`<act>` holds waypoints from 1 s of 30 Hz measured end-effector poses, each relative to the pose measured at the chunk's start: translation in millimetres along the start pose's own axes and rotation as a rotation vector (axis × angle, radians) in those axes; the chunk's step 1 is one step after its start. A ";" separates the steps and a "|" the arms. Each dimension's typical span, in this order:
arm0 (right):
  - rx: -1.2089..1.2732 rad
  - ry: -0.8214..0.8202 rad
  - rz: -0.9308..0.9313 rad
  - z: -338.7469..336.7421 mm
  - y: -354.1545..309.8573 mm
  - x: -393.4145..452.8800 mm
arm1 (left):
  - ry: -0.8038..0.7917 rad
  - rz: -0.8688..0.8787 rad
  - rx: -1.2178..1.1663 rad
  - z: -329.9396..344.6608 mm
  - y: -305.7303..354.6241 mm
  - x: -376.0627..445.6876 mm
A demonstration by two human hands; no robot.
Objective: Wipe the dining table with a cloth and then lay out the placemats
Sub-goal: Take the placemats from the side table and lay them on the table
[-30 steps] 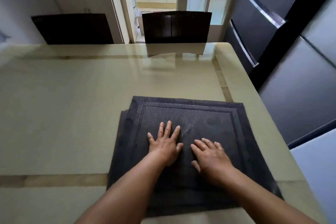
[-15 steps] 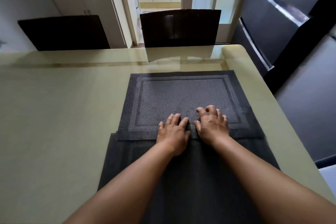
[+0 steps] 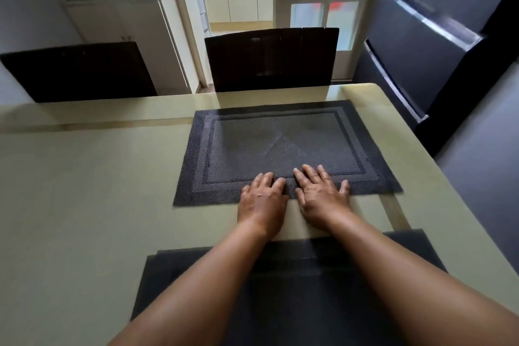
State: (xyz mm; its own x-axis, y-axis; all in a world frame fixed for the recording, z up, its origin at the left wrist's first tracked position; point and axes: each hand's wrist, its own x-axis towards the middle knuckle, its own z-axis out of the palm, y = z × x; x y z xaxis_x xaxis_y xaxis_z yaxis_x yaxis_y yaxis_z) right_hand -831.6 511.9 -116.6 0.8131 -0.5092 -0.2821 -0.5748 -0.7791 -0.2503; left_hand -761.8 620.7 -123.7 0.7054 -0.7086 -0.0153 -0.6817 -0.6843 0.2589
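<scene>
One dark woven placemat [image 3: 283, 146] lies flat at the far side of the glossy beige dining table [image 3: 84, 191], in front of the middle chair. My left hand [image 3: 262, 199] and my right hand [image 3: 320, 195] rest palm down side by side, fingers spread on the mat's near edge. They press on it without gripping. A stack of more dark placemats [image 3: 280, 289] lies at the near edge, partly hidden under my forearms. No cloth is in view.
A dark wooden chair [image 3: 272, 59] stands at the far side, another chair [image 3: 78, 73] to its left. A grey refrigerator [image 3: 438, 45] stands close to the table's right edge. A glass door and white cabinets are behind the chairs.
Both hands have slid the top placemat off the stack and away across the table to the far edge. A strip of bare table now separates it from the stack.
</scene>
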 end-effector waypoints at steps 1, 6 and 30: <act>0.001 0.006 0.000 -0.4 -0.2 3.1 | -0.003 -0.003 -0.010 0.1 -1.1 4.6; -0.001 -0.016 0.004 -4.1 -1.5 6.6 | -0.060 0.002 -0.048 -4.3 -4.4 13.9; -0.061 -0.017 -0.634 50.2 -74.5 -223.1 | -0.236 -0.219 -0.036 -27.5 -52.7 -234.3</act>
State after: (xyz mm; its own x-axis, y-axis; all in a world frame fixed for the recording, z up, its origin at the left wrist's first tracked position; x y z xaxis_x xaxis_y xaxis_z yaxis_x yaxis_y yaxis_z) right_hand -974.8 702.0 -81.5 0.9918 0.0628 -0.1111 0.0240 -0.9469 -0.3207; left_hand -885.9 827.5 -107.2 0.7675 -0.5683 -0.2966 -0.5084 -0.8214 0.2584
